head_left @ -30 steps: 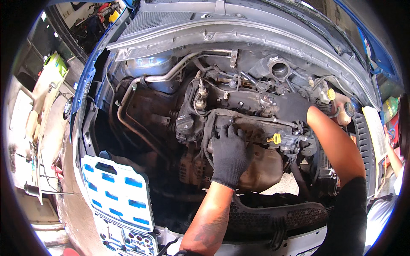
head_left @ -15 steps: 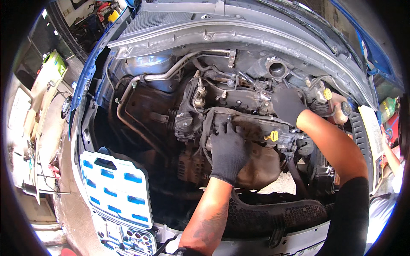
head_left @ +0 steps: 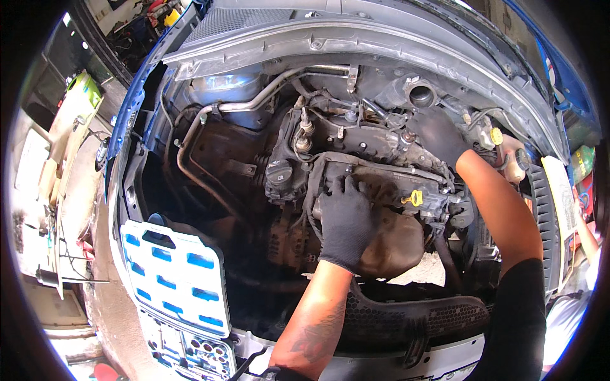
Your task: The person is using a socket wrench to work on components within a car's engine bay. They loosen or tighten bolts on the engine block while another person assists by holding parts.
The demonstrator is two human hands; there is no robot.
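Filling the centre: engine (head_left: pixel 352 141), dusty.
Left hand (head_left: pixel 347 222): six o'clock at its front, fingers slightly apart, bent; grip unclear.
Right hand (head_left: pixel 438 134): two o'clock, fingers hidden, hold unclear.
Right forearm (head_left: pixel 502 203): blocks four o'clock.
Tool case (head_left: pixel 184 295): eight o'clock, open.

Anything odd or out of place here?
Two things. The round, grey open-ended duct beside the black-gloved right hand has no hose on its mouth, so it looks disconnected. The open white-and-blue plastic socket case sits at the lower-left corner of the engine bay, perhaps easily knocked.
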